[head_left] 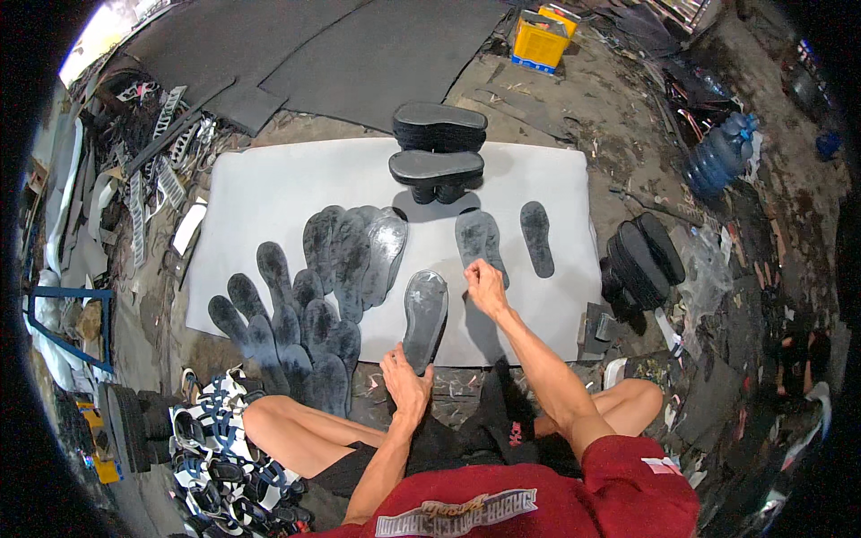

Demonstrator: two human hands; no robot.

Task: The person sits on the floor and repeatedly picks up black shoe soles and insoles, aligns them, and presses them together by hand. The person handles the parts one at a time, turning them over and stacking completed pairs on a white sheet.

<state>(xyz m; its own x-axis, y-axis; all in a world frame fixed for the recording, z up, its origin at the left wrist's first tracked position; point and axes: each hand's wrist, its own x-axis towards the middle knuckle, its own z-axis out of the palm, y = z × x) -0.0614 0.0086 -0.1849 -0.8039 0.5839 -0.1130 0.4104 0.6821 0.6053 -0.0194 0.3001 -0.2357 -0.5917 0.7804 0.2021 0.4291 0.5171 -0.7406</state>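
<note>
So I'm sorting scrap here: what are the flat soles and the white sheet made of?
The soles look like dark grey rubber or foam, matte, some with a glossy wet-looking film, perhaps glue. The white sheet looks thin, smooth and matte, likely plastic or board; I can't tell which.

lower soles in the overlapping sole pile point(305, 332) hidden, yellow box point(541, 40) contents unclear
</note>
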